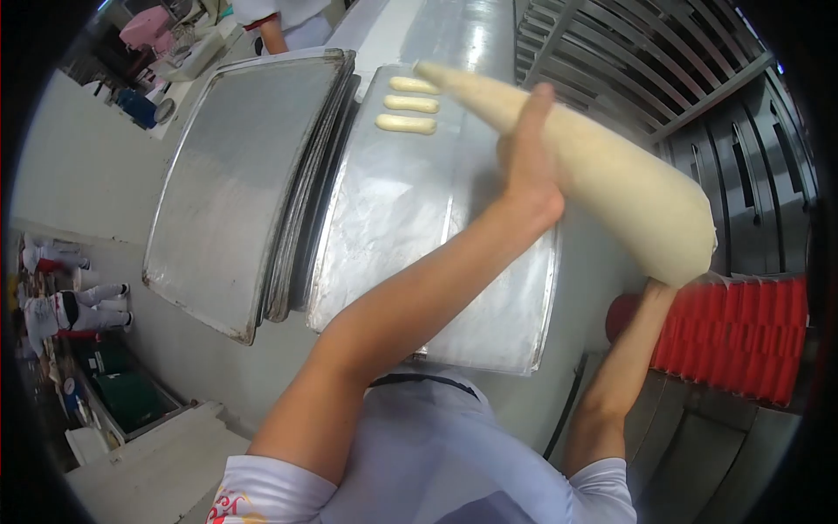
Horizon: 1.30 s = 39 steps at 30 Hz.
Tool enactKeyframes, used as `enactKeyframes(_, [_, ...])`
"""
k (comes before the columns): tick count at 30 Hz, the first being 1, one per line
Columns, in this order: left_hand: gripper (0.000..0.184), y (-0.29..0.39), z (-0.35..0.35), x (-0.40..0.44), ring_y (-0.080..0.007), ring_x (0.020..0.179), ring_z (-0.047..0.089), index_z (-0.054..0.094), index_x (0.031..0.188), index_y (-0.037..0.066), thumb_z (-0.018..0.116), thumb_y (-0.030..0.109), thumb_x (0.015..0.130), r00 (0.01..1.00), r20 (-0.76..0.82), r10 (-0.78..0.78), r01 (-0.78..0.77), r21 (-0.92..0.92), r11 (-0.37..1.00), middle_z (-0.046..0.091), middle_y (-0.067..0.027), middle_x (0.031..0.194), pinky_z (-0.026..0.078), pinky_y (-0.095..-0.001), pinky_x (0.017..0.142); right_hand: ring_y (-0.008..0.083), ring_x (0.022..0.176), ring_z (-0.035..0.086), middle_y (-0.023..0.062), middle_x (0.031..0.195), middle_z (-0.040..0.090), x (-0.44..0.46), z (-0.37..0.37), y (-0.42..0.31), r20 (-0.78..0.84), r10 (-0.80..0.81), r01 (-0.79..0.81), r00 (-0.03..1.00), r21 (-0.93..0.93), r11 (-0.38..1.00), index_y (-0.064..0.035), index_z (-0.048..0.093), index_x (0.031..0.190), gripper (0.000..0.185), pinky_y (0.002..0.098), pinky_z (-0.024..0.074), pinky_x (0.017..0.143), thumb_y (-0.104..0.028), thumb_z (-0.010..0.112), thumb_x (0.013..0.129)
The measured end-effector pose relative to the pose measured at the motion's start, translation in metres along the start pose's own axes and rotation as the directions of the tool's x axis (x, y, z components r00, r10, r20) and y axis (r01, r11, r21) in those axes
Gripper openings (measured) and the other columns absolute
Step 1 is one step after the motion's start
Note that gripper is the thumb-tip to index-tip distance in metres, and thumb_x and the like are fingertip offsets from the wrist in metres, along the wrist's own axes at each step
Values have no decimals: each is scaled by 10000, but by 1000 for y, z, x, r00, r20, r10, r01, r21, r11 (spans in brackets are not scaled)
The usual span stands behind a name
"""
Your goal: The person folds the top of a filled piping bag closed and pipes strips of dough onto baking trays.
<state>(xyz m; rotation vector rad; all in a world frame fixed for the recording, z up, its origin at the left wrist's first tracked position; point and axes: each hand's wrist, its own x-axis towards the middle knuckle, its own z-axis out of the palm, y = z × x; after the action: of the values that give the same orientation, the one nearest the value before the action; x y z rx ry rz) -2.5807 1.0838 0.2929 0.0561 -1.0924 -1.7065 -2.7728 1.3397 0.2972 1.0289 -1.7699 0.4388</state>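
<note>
A large cream-coloured piping bag (624,183) slants across the upper right, its narrow tip over the far part of a metal tray (393,236). My left hand (531,162) is wrapped round the bag's middle, thumb on top. The bag's wide end rests on my right hand (663,286); only its wrist side shows, and the bag hides the fingers. Three short piped strips of pale dough lie in a column on the tray: a far one (415,85), a middle one (411,104) and a near one (406,124), just left of the bag's tip.
Stacked metal trays (236,183) stand left of the working tray. Red stacked containers (733,336) are at the right, below a metal rack (628,52). Across the table is another person (292,26). More people (65,310) appear far left, near a green crate (127,397).
</note>
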Motion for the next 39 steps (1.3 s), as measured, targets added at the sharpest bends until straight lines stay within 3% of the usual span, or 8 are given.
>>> enactKeyframes(5, [645, -54, -57, -14, -311, 1186, 540, 413, 1367, 45, 619, 443, 903, 992, 127, 26, -37, 89, 995, 537, -153, 1292, 430, -446, 1023, 199, 883, 652, 107, 1016, 675, 34, -9, 3, -125, -231, 223, 965, -77, 972, -62, 648, 991, 195, 310, 535, 721, -231, 637, 895])
enactKeyframes(8, [648, -58, -77, -21, -317, 1200, 535, 407, 1373, 50, 606, 455, 908, 991, 93, -96, 92, 42, 995, 531, -157, 1307, 427, -452, 1028, 169, 832, 653, 83, 979, 674, 19, 19, 49, 38, 105, -110, 994, 474, 873, -54, 643, 987, 168, 278, 527, 697, -205, 582, 947])
enactKeyframes(11, [649, -17, -71, -20, -317, 1201, 533, 406, 1373, 50, 605, 456, 908, 852, -99, -515, 372, -578, 727, 530, -157, 1308, 424, -456, 1028, 146, 802, 646, 65, 922, 669, 32, 22, 32, 300, 455, -481, 839, 800, 359, -50, 634, 988, 162, 268, 527, 678, -183, 542, 973])
enactKeyframes(14, [650, 1, -71, -17, -317, 1202, 532, 405, 1373, 50, 605, 457, 907, 754, -133, -643, 385, -704, 597, 528, -158, 1308, 422, -459, 1028, 154, 759, 649, 75, 890, 670, 50, 20, 18, 28, 73, -78, 997, 412, 908, -32, 640, 1041, 195, 276, 529, 655, -178, 526, 979])
enactKeyframes(23, [653, 15, -52, -18, -318, 1206, 526, 401, 1371, 50, 604, 461, 906, 681, -120, -722, 402, -763, 506, 523, -158, 1309, 415, -470, 1028, 202, 861, 664, 107, 982, 684, 40, 31, 32, 3, 276, -232, 961, 548, 804, 31, 633, 1124, 284, 308, 549, 776, -177, 491, 992])
enactKeyframes(26, [654, 14, -37, -21, -318, 1207, 524, 400, 1371, 50, 603, 462, 906, 664, -100, -741, 418, -772, 479, 521, -158, 1310, 413, -473, 1029, 197, 880, 669, 132, 1044, 689, 38, 25, 55, 242, 423, -414, 873, 827, 380, 67, 643, 1131, 264, 283, 535, 763, -86, 611, 919])
enactKeyframes(29, [655, 13, -22, -23, -318, 1208, 522, 398, 1371, 50, 603, 463, 905, 654, -76, -752, 435, -776, 457, 519, -159, 1310, 411, -477, 1029, 210, 867, 665, 126, 1007, 685, 47, 6, 51, 154, 165, -221, 974, 799, 559, 52, 652, 1084, 221, 290, 528, 755, -72, 606, 907])
enactKeyframes(39, [658, 50, -34, -32, -318, 1212, 515, 394, 1369, 51, 602, 467, 904, 696, -61, -715, 473, -711, 521, 513, -159, 1312, 403, -489, 1029, 182, 897, 629, 111, 996, 657, 7, -12, 65, -235, 231, -104, 944, 454, 885, 22, 655, 1065, 186, 276, 507, 789, -90, 556, 954])
